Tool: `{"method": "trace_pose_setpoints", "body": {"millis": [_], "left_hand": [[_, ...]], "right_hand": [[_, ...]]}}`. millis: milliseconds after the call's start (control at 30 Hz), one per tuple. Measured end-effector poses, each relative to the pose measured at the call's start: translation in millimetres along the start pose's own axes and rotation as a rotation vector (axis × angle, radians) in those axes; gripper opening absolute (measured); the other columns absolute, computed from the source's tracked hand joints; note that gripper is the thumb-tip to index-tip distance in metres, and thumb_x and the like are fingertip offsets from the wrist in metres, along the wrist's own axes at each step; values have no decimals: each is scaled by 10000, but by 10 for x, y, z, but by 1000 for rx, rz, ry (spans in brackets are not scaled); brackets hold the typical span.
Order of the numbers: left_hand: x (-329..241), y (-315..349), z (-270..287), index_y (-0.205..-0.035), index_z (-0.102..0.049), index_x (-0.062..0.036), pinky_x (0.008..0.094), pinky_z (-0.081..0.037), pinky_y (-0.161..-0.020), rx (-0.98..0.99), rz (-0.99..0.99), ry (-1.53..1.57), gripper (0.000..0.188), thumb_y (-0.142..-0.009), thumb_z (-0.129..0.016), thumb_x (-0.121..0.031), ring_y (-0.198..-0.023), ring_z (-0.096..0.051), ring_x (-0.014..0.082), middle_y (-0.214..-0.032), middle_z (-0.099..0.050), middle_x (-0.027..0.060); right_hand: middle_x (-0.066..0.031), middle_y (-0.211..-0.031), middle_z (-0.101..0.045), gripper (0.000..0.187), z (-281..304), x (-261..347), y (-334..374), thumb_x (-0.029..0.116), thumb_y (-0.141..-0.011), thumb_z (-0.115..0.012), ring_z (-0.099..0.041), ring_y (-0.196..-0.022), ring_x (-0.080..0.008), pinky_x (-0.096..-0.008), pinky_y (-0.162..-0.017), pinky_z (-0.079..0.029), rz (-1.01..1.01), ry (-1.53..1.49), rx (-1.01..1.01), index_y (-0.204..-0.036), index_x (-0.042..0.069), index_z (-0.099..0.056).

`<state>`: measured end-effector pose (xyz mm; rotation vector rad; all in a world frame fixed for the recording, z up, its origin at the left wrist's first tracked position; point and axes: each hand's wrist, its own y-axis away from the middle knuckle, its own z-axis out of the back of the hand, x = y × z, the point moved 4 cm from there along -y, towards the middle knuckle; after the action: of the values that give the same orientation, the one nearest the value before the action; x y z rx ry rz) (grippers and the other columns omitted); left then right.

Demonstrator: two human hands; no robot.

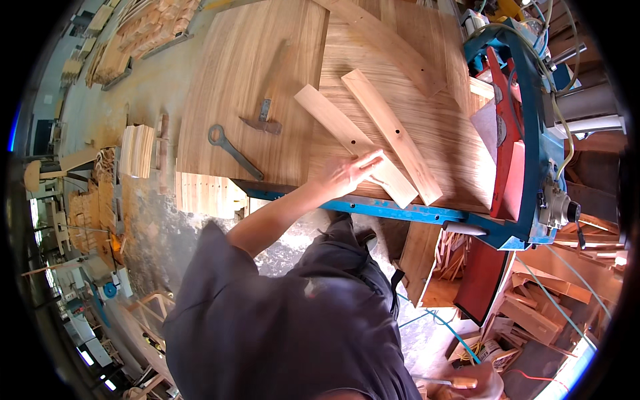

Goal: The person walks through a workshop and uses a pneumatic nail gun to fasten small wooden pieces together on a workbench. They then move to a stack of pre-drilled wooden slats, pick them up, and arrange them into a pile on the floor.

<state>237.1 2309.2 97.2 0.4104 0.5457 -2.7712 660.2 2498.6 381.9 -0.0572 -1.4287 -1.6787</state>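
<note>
My left hand (348,175) rests on a pale wooden strip (327,117), its fingers stretched out across the wood. A dark round hole shows in this strip just beyond my fingertips. Beside it, to the right and apart from my hand, lies a second strip (393,137) with a similar hole. Far to the lower right, my right hand (490,385) is blurred and partly cut off. It appears closed around a tool with an orange-brown handle (464,383) and a thin metal shaft; the tool's exact kind is unclear.
A hammer (265,120) and a ring spanner (233,150) lie on the wooden board (220,80) at left. A longer drilled strip (387,43) lies behind. A blue machine frame (533,200) with red parts borders the right. Wood offcuts (533,313) fill the lower right.
</note>
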Motion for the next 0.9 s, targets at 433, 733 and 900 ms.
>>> {"method": "trace_pose_setpoints", "body": {"millis": [433, 733, 900], "left_hand": [[290, -110, -87, -1354, -542, -171, 314, -597, -607, 218, 59, 0, 577, -810, -614, 7, -874, -705, 208, -1471, -487, 68], [-84, 107, 370, -1119, -612, -79, 400, -540, -619, -44, 149, 127, 348, -780, -688, -61, -833, -635, 291, -1126, -581, 104], [-33, 270, 379, -973, -615, -59, 418, -507, -719, 104, 146, 120, 163, -818, -667, -60, -891, -589, 309, -937, -559, 102]], "right_hand": [[-175, -798, -699, 378, 50, 110, -163, 204, -741, -811, -709, -764, -322, -380, -668, -535, -264, -128, -361, -1050, 24, -690], [-233, -823, -686, 338, -1110, -418, -1438, 106, -840, -682, -701, -769, -381, -430, -695, -538, -420, -541, -538, -1166, 40, -619], [-237, -824, -678, 321, -1157, -382, -1573, 40, -836, -682, -679, -770, -418, -451, -670, -526, -313, -467, -581, -1149, 44, -610]]}}
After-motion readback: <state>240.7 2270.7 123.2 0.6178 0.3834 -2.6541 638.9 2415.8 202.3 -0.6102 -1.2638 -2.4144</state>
